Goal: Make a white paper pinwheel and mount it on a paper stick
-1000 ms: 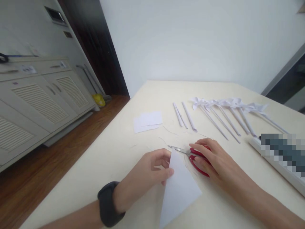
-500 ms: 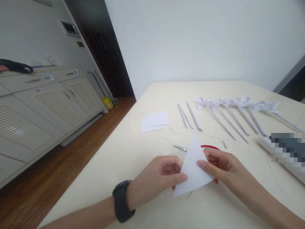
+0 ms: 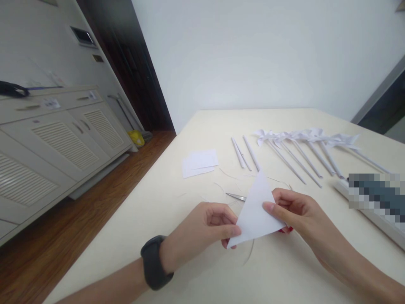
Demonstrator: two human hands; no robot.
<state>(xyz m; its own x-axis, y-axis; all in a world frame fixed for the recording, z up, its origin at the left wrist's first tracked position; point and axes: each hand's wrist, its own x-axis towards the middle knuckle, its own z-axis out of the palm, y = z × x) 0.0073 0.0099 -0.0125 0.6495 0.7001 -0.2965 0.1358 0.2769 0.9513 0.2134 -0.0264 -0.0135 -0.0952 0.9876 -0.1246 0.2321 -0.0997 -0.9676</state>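
Observation:
Both hands pinch a white paper folded into a triangle (image 3: 257, 213), its point facing away from me. My left hand (image 3: 215, 226), below a black wrist band, grips the lower left corner between thumb and fingers. On the right edge, my right hand (image 3: 291, 211) presses its thumb on top with the fingers curled underneath. Beneath the paper lie scissors (image 3: 236, 197); their blades stick out to the left, and a bit of red handle shows by my right fingers. Thin paper strips (image 3: 249, 253) are scattered around.
White paper sheets (image 3: 201, 161) lie back left. Rolled paper sticks (image 3: 251, 153) are behind the triangle. Several paper pinwheels (image 3: 303, 137) on sticks line the back right. A long white object (image 3: 376, 215), partly pixelated, lies at right. Cabinets (image 3: 60, 139) stand beyond the table's left edge.
The view has shifted slightly, so the table things appear a little further left. The triangle's lower left corner has risen a little with my left hand. Both hands keep their hold.

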